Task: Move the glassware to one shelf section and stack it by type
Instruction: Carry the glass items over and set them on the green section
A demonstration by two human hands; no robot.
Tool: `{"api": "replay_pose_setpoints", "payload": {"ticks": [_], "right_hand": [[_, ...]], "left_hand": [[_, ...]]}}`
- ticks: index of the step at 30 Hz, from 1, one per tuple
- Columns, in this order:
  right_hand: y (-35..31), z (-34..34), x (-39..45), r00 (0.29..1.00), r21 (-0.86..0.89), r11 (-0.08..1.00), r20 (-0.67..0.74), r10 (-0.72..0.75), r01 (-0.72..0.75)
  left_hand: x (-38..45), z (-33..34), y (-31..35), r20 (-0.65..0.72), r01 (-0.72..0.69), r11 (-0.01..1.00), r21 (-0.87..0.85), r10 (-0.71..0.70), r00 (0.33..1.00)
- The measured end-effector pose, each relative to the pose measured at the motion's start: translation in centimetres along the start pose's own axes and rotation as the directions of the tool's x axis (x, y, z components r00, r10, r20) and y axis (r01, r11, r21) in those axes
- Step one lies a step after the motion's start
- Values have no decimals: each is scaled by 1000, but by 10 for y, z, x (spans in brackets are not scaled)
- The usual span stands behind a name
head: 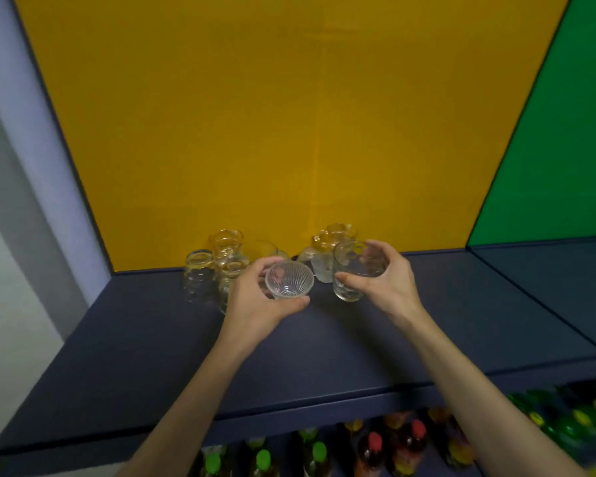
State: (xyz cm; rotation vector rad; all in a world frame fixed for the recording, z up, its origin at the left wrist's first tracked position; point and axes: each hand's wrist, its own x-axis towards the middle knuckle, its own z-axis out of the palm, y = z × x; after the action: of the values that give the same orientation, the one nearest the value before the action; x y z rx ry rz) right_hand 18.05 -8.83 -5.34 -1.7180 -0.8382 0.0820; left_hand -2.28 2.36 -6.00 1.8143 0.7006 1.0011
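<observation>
Looking down, we see the yellow back panel (pixel 255 115) filling most of the view, w/ a green panel (pixel 558 149) on the right beyond a divider. Below them runs the dark blue shelf (pixel 152 339), wide and mostly bare toward its front edge. Under that edge a lower level shows blurred bottles (pixel 372 445) w/ green and red caps.

Both our forearms reach in from the bottom, bare. Our left hand (pixel 255 304) is curled around a ribbed glass bowl (pixel 289 281), thumb under its near rim and fingers (pixel 269 265) wrapped over the far side, approx half closed, so the bowl's mouth tilts toward us. Our right hand (pixel 389 280) grips a plain clear tumbler (pixel 353 271): thumb pressed on the near side, the other fingers hooked round the far side, seen through the glass. Whether either piece touches the shelf, we can't tell.

Behind the left hand, at the back of the shelf against the yellow panel, stands a group of clear jars (pixel 217 266), some stacked. Behind the right hand sits a second cluster of glasses (pixel 324 253), close to the tumbler. The two clusters stand apart, w/ the held pieces in front of the gap.
</observation>
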Motion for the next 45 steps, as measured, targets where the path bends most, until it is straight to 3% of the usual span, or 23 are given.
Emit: {"api": "replay_pose_setpoints", "payload": {"ticks": [14, 34, 40, 45], "right_hand": [[44, -198, -34, 973, -91, 988, -203, 106, -127], [182, -529, -59, 959, -51, 993, -270, 89, -106], [228, -589, -47, 923, 111, 980, -333, 191, -163], [268, -621, -17, 927, 91, 981, -321, 194, -174]], "left_hand": [[-19, 174, 57, 326, -51, 992, -114, 85, 941], [-119, 494, 192, 300, -81, 995, -53, 94, 949], [-110, 567, 218, 293, -90, 996, -17, 90, 952], [-87, 631, 225, 275, -103, 995, 14, 95, 957]]}}
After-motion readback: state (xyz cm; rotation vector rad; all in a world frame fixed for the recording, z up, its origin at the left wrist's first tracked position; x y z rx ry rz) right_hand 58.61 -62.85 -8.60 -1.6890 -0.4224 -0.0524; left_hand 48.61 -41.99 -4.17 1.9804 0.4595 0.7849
